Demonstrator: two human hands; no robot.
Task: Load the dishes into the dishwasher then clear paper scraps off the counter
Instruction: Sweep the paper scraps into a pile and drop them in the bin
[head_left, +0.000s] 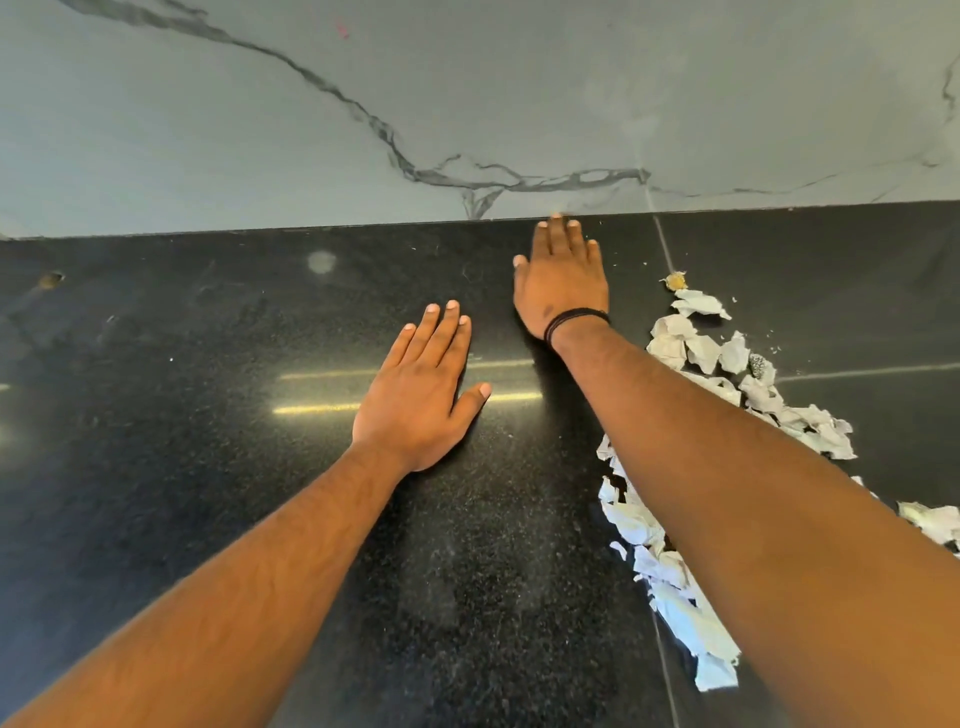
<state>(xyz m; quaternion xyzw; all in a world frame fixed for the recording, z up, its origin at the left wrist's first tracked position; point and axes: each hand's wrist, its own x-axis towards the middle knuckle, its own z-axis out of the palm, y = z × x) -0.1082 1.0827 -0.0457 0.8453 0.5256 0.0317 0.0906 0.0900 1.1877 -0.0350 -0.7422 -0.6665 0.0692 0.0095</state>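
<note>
Black counter (208, 519), marble wall behind — we see paper scraps (691, 613) strewn lower right: light, crumpled, best swept together. Left hand (421, 395) and right hand (563, 283) flat, holding nothing.

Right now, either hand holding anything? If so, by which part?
Nothing held. Left hand and right hand both lie flat, fingers straight, on the black counter; paper scraps lie untouched beside the right forearm.

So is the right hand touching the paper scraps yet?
Apart. The head view shows bare black counter between the flat right hand and the nearest paper scraps.
</note>
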